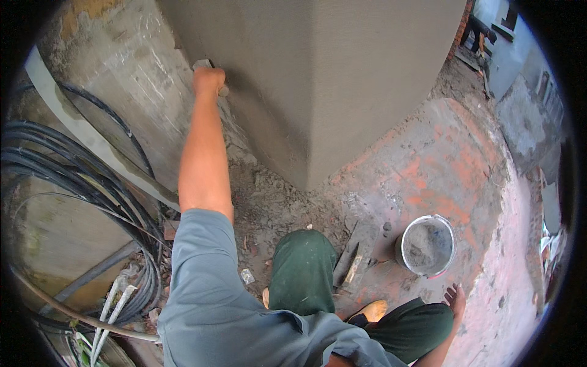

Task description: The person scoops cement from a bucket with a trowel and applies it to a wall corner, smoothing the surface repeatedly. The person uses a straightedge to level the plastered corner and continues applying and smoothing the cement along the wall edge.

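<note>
My left hand (209, 81) is stretched far forward, closed around a plastering trowel (202, 63) at the left edge of a grey plastered wall (373, 73). A rounded handle end sticks out below the fist; most of the blade is hidden. The wall has a vertical corner, and its surface looks smooth and damp. At the lower right, my right hand (454, 298) rests beside my knee with its fingers spread and nothing in them. Nearest to it stands a bucket (454, 241) holding grey mortar (422, 248). A float with a wooden handle (353, 269) lies on the ground left of the bucket.
Coiled black cables (92, 165) and a pale flat strip (92, 131) lean along an older wall (122, 67) on the left. Loose mortar and rubble (263, 189) lie along the plastered wall's foot. Another person (479, 33) bends over at the far right.
</note>
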Action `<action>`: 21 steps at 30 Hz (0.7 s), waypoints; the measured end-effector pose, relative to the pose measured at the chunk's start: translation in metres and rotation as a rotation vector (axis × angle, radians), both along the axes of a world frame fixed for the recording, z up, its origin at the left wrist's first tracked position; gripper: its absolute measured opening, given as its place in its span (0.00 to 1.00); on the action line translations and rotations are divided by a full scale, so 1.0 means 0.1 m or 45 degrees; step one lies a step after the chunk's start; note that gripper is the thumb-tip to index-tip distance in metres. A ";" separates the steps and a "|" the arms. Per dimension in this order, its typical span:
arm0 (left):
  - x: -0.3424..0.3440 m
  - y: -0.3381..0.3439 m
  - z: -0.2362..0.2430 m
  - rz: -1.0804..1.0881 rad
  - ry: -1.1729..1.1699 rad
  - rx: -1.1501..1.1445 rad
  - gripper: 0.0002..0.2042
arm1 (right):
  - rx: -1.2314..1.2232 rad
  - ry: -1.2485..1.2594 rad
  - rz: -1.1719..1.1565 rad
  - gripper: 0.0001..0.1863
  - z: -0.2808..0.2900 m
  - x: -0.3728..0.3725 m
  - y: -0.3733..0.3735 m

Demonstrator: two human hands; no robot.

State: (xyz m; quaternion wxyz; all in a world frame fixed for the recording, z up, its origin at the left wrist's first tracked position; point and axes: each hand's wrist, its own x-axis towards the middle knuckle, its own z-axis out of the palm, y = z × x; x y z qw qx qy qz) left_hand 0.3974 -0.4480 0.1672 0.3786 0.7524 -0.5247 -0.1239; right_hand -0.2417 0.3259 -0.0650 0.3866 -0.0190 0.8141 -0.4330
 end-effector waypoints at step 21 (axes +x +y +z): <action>-0.01 1.21 0.71 -0.296 0.950 -0.686 0.11 | -0.035 0.324 0.006 0.33 -0.05 -0.57 -0.98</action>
